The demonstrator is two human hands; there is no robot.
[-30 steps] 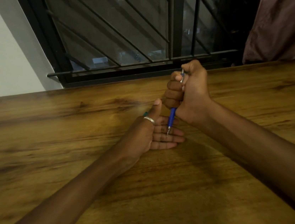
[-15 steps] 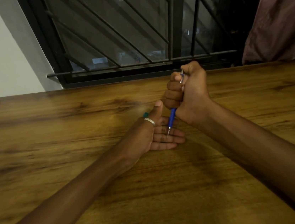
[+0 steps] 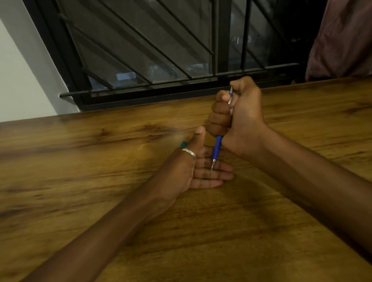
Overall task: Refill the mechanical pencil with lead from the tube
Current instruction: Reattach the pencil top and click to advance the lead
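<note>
My right hand (image 3: 238, 115) is closed in a fist around a blue mechanical pencil (image 3: 217, 147), held upright with the thumb on its top end. The metal tip points down and touches the fingers of my left hand (image 3: 195, 167). My left hand lies on its edge on the wooden table (image 3: 68, 178), palm open toward the pencil, fingers straight, thumb up, with a silver ring on the thumb. A small teal object (image 3: 183, 144), possibly the lead tube, peeks out just behind the left hand; most of it is hidden.
A black barred window (image 3: 144, 40) runs along the table's far edge. A dark reddish curtain (image 3: 353, 22) hangs at the far right. A white wall stands at the left.
Almost nothing differs; both hands and the pencil keep the same pose, with only a slight shift of the right fist.
</note>
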